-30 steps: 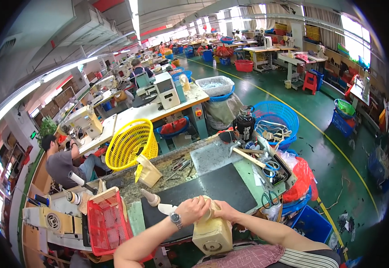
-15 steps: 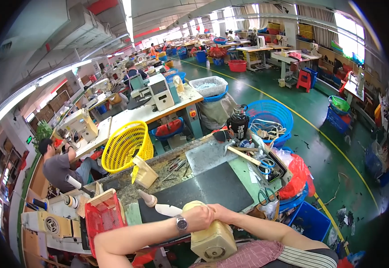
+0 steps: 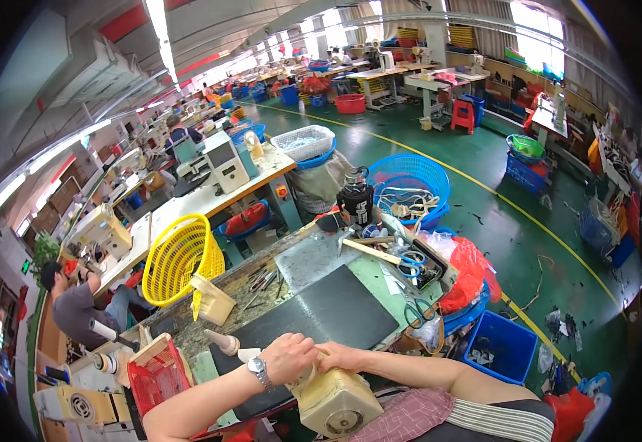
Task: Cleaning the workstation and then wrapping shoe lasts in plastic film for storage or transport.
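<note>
My left hand (image 3: 291, 359), with a silver watch (image 3: 257, 368) on its wrist, is closed with curled fingers at the top of a cream sewing machine (image 3: 342, 405). My right hand (image 3: 341, 358) meets it there, its fingers also curled. What the fingers hold, if anything, is too hidden to name. Just beyond the hands lies a dark flat mat (image 3: 339, 306) on the bench. A pale cone-shaped piece (image 3: 221, 341) sticks up by the mat's left edge, left of my left hand.
On the bench lie a hammer (image 3: 369, 251), blue-handled scissors (image 3: 412, 263), green-handled scissors (image 3: 418, 313), a wooden block (image 3: 213, 300) and a black bottle (image 3: 356, 199). A yellow basket (image 3: 181, 261) stands beyond; a red basket (image 3: 155, 376) sits left. At right is a blue bin (image 3: 501, 346). Another person (image 3: 89, 309) sits far left.
The view has turned a little to the right, so the scene sits further left. My hands, clasped together before, are now slightly apart, the left one with its knuckles raised.
</note>
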The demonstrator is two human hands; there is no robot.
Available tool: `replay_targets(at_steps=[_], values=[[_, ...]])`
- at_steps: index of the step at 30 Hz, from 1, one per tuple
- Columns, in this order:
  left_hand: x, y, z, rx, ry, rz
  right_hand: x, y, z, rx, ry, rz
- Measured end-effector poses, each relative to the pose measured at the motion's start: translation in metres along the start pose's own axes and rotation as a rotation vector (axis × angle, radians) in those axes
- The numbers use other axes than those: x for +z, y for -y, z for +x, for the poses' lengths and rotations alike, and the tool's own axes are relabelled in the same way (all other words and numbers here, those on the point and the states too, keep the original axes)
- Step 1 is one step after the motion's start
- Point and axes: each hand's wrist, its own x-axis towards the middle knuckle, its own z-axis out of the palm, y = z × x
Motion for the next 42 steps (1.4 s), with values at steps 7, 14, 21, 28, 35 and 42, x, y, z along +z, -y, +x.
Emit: replay_targets(at_steps=[7,14,21,28,35,42], values=[[0.003,-0.015,0.009,0.097,0.355,0.393,0.014,0.025,-0.006,0.016,-0.077,-0.202],[-0.023,0.01,0.016,0.111,0.41,0.122,0.008,0.026,-0.009,-0.008,-0.019,-0.198],[-0.03,0.009,0.008,0.113,0.128,0.06,0.002,0.023,-0.022,-0.078,-0.087,-0.213],[-0.03,-0.024,0.009,-0.09,0.031,0.298,0.0,0.017,-0.024,-0.081,-0.133,-0.205],[-0.038,0.012,0.021,0.109,0.272,0.126,0.007,0.025,-0.02,-0.113,-0.083,-0.213],[-0.031,0.002,0.009,-0.021,0.001,0.058,-0.001,0.021,-0.033,-0.112,-0.123,-0.209]])
